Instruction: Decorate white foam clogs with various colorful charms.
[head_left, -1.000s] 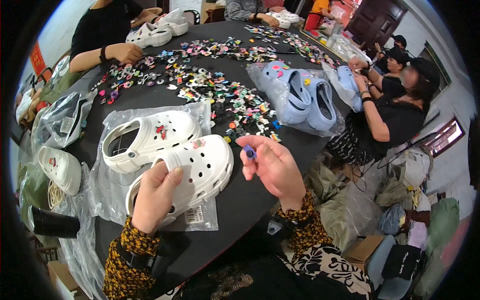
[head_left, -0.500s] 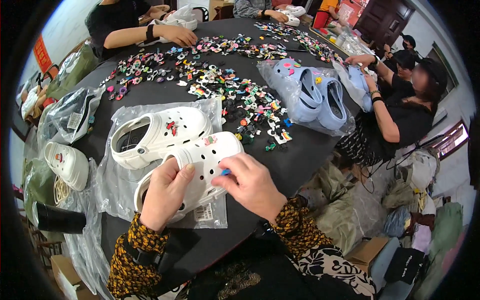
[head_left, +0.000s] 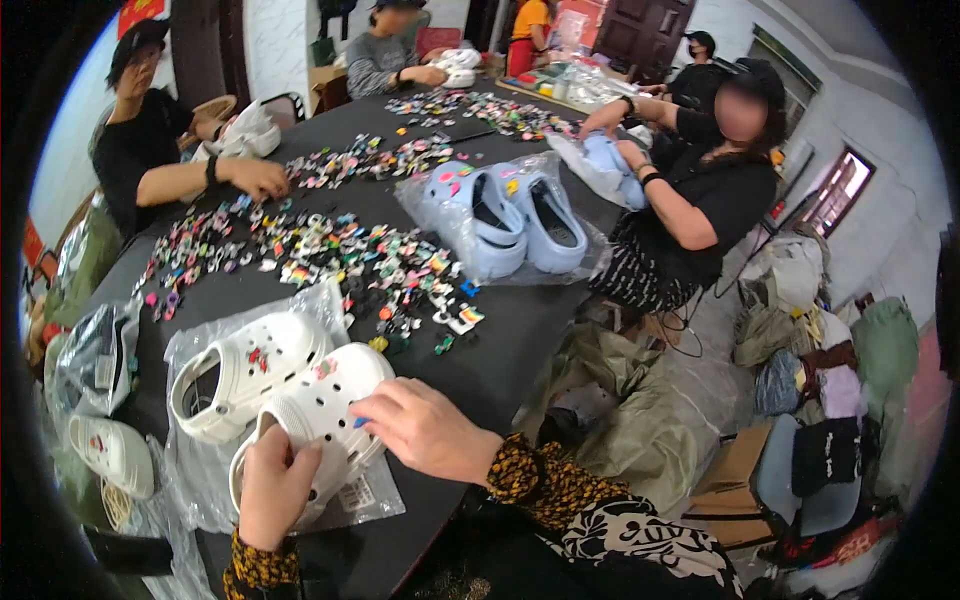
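Note:
Two white perforated clogs lie on a clear plastic bag (head_left: 330, 300) at the near end of a black table (head_left: 500, 350). My left hand (head_left: 272, 485) grips the heel end of the nearer white clog (head_left: 325, 395). My right hand (head_left: 425, 430) rests on that clog's top, its fingertips pressing a small blue charm into a hole. The second white clog (head_left: 245, 370) sits just behind, with a red charm on it.
Several small colourful charms (head_left: 330, 250) are spread over the table's middle. A pair of light blue clogs (head_left: 510, 215) lies in plastic farther back. Other people sit around the table, one at the right handling a blue clog (head_left: 605, 160). Bags and boxes crowd the floor at right.
My right hand came down from holding a blue charm in the air onto the nearer white clog. My view shifted, showing more of the table's far end.

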